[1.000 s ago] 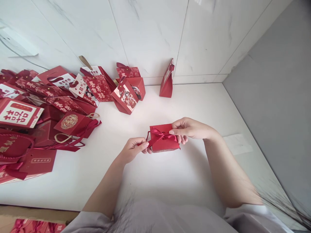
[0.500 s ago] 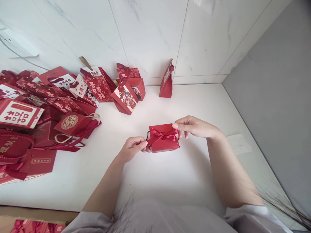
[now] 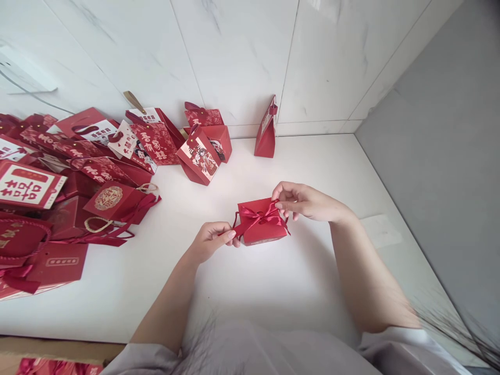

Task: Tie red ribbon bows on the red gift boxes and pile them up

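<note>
A small red box (image 3: 265,233) lies on the white table (image 3: 250,281) in front of me, with a shiny red ribbon bow (image 3: 261,216) tied across its top. My left hand (image 3: 214,239) is closed at the box's left side, thumb and fingers pinching a ribbon end. At the upper right corner of the box, my right hand (image 3: 299,201) pinches a loop of the bow between thumb and fingers. Dark red cords show at both sides of the box.
Many red gift boxes (image 3: 117,200) with ribbons and handles are heaped on the left. A few boxes (image 3: 201,156) stand near the tiled wall, and one narrow box (image 3: 265,138) stands apart. A grey wall (image 3: 437,125) borders the right side. More red items (image 3: 58,366) lie below, bottom left.
My right hand has shifted slightly left and up, from the box's right edge onto the bow's loop, which is now raised. My left hand still holds the ribbon end.
</note>
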